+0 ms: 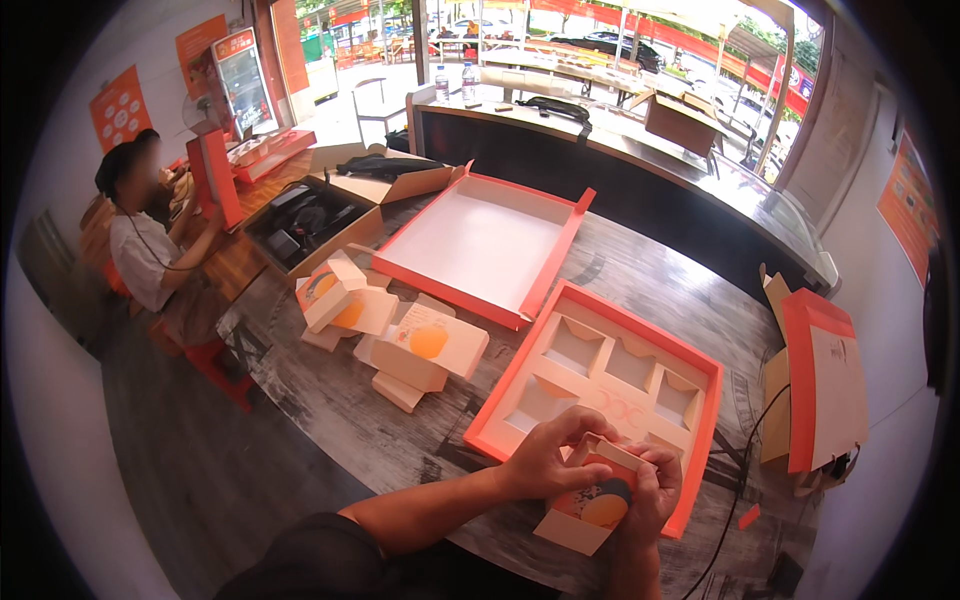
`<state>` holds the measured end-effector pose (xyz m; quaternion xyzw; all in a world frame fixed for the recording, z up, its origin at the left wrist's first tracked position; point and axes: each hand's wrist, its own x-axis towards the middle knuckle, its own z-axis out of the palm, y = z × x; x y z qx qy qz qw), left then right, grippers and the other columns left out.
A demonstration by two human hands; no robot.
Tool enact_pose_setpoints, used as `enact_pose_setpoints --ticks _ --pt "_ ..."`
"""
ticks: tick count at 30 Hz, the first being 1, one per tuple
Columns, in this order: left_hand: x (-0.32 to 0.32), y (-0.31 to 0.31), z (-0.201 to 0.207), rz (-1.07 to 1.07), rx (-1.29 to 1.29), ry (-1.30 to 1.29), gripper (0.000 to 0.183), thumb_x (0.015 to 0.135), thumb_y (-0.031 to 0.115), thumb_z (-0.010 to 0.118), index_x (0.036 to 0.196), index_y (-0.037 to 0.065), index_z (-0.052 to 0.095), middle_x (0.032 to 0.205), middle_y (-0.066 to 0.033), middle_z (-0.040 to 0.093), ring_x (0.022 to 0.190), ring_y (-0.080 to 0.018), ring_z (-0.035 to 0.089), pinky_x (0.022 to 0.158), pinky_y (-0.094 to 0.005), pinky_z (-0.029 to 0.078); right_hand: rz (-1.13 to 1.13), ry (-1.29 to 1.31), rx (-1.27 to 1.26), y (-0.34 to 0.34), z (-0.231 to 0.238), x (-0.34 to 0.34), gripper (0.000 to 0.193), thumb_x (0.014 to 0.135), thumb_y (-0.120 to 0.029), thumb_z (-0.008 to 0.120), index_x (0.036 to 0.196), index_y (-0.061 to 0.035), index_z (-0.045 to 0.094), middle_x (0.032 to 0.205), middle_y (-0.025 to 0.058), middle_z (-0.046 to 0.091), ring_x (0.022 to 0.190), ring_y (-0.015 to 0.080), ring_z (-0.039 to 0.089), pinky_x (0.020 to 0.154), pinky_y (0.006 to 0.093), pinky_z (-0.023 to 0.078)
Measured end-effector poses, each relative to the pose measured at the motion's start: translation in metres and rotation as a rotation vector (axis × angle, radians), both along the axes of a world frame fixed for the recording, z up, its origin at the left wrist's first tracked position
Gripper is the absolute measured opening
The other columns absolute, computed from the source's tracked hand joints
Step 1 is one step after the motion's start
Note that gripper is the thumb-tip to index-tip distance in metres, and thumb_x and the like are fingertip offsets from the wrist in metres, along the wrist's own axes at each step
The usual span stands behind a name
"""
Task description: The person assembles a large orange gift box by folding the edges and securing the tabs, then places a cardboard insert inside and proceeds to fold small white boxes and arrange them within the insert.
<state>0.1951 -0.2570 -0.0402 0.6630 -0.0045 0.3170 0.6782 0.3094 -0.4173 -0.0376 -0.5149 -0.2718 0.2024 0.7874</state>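
Both hands on one small box (590, 505), cream with an orange disc on its face, held over the near edge of the tabletop (330, 400). Our left hand (548, 455) curls its fingers (590, 422) over the box's top flap; our right hand (652, 492) wraps the right side, fingers closed against it. The box sits just in front of the tray (700, 440), orange-rimmed with cream square pockets, its near corner partly hidden by our hands. Beyond it lies an open lid (480, 245), orange walls, white floor. To the left, a loose pile of boxes (395, 335) of the same kind, some on their sides. At the right edge, flat cartons (825, 385) stand leaning. Far left, a seated person (145, 235) at another table.
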Motion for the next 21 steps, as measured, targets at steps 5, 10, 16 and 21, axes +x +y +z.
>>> enact_pose_setpoints --ticks 5,10,16,21 --pt "-0.0027 -0.0002 0.0059 -0.030 0.010 0.028 0.052 0.090 0.018 0.087 0.132 0.005 0.060 0.126 -0.0084 0.068 0.115 -0.0175 0.068 0.097 -0.0339 0.058 -0.002 0.020 0.032 -0.0019 0.0002 -0.0002 0.010 0.095 0.003 0.055 0.102 -0.0029 0.058 0.112 0.0150 0.069 0.111 0.0252 0.067 0.105 0.0424 0.053" --pt "-0.0019 -0.0014 0.0050 -0.037 0.034 0.003 0.054 0.089 0.017 0.088 0.134 0.005 0.061 0.128 -0.0106 0.070 0.115 -0.0193 0.070 0.096 -0.0349 0.058 -0.009 0.071 0.049 -0.0021 0.0037 -0.0010 0.010 0.096 0.005 0.055 0.101 -0.0037 0.056 0.111 0.0143 0.070 0.111 0.0272 0.069 0.106 0.0444 0.054" --pt "-0.0021 0.0008 0.0011 -0.045 0.120 0.015 0.056 0.089 0.015 0.088 0.138 0.005 0.063 0.130 -0.0129 0.071 0.119 -0.0219 0.069 0.101 -0.0370 0.056 -0.012 0.033 0.071 -0.0022 0.0072 -0.0006 0.010 0.096 0.004 0.058 0.101 -0.0043 0.057 0.108 0.0120 0.070 0.111 0.0266 0.068 0.106 0.0446 0.053" --pt "-0.0057 0.0029 0.0031 -0.066 0.196 0.064 0.063 0.091 0.016 0.087 0.147 0.006 0.060 0.146 -0.0113 0.066 0.132 -0.0216 0.063 0.111 -0.0380 0.052 -0.055 -0.005 0.092 -0.0021 0.0030 0.0002 0.012 0.095 0.004 0.061 0.101 -0.0049 0.058 0.104 0.0104 0.069 0.110 0.0253 0.067 0.108 0.0439 0.052"
